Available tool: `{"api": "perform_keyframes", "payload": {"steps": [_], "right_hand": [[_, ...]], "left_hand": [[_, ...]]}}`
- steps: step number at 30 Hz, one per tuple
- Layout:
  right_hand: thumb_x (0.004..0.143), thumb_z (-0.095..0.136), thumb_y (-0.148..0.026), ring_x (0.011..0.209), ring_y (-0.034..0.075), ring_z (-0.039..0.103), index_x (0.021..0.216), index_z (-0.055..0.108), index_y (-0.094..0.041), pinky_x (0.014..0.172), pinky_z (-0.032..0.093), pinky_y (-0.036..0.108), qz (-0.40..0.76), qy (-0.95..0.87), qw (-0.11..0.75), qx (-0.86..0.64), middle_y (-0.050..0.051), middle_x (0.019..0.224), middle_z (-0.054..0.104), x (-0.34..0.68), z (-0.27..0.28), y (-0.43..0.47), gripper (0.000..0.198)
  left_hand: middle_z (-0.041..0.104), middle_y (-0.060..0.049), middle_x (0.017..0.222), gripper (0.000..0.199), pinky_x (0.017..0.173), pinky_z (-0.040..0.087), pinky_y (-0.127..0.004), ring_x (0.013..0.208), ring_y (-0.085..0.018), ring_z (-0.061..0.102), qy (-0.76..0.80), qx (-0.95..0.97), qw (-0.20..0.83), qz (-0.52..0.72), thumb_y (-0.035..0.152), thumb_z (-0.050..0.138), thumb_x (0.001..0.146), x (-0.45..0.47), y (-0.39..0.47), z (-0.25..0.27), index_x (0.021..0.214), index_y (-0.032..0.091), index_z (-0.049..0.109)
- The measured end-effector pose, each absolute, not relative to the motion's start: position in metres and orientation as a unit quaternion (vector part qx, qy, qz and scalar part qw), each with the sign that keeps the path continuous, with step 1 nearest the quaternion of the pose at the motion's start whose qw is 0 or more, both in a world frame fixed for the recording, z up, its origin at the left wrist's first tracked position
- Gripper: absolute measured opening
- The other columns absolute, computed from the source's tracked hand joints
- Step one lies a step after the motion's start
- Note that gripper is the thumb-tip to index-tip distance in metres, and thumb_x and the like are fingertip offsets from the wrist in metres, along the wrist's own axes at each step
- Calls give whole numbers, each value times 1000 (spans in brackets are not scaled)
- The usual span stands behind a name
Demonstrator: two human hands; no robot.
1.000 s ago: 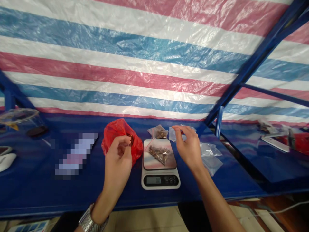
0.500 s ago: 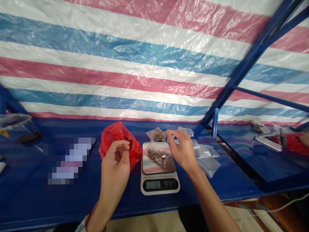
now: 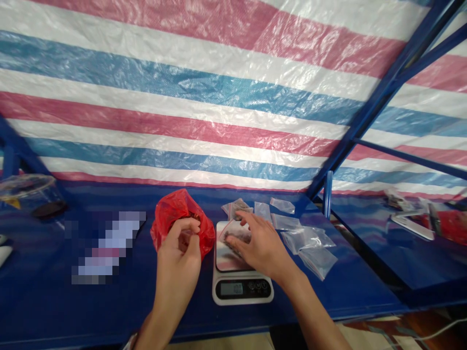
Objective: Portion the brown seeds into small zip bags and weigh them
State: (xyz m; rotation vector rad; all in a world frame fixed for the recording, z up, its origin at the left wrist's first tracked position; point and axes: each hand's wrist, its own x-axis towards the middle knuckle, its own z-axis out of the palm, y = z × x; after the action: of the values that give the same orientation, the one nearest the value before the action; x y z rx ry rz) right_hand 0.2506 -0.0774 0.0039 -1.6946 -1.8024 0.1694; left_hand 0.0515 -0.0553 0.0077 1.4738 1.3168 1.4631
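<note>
At the mouth of a red plastic bag [image 3: 164, 209] with brown bits inside, my left hand [image 3: 180, 250] has its fingers curled toward the thumb. Whatever lies between those fingertips is too small to make out. To the right stands a digital kitchen scale [image 3: 242, 297], its display reading about 10.0. A small clear zip bag [image 3: 230, 239] of brown pieces lies on the scale's plate. My right hand [image 3: 263, 240] is over that bag, thumb and fingers apart, partly covering it; I cannot tell whether it touches the bag.
Behind the scale lies another filled zip bag [image 3: 233, 208]. Several flat clear zip bags [image 3: 317, 255] are spread at the right. A blurred-out flat item [image 3: 109, 248] and a clear tub [image 3: 27, 194] sit at the left. Blue metal bars [image 3: 350, 133] rise on the right.
My right hand has moved left and down, from beside the scale plate to over the zip bag on it. My left hand stays at the red bag. The view has shifted slightly.
</note>
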Motion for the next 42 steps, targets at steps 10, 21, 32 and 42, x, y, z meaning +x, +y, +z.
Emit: {"api": "perform_keyframes", "payload": {"steps": [10,21,32,42], "right_hand": [[87,73,-38,85,21,69,140,56,-24,71,57,33,247,-539,558,-581,5,105,73,244,0,-61,57],[87,77,-51,103,23,73,114,72,-24,95,58,36,453,-482,588,-465,5,110,77,238,14,-69,39],[90,71,-56,79,19,68,94,73,-19,75,54,31,401,-511,560,-514,4,88,75,249,11,-68,37],[91,69,-60,82,21,67,90,71,-19,76,52,32,375,-511,574,-518,2,75,68,248,6,-63,41]], "left_hand": [[75,-12,123,41,104,51,-45,115,-30,69,483,646,361,469,47,64,92,70,-52,-11,123,22,70],[77,-9,122,35,111,47,-42,120,-27,68,411,657,363,518,42,52,102,88,-35,-9,118,23,76],[77,-7,101,37,92,50,-35,96,-25,69,406,670,394,481,46,49,103,91,-38,-7,102,21,76],[75,-6,93,43,85,50,-32,89,-24,67,399,649,432,482,53,49,100,90,-34,-6,98,18,72]]}}
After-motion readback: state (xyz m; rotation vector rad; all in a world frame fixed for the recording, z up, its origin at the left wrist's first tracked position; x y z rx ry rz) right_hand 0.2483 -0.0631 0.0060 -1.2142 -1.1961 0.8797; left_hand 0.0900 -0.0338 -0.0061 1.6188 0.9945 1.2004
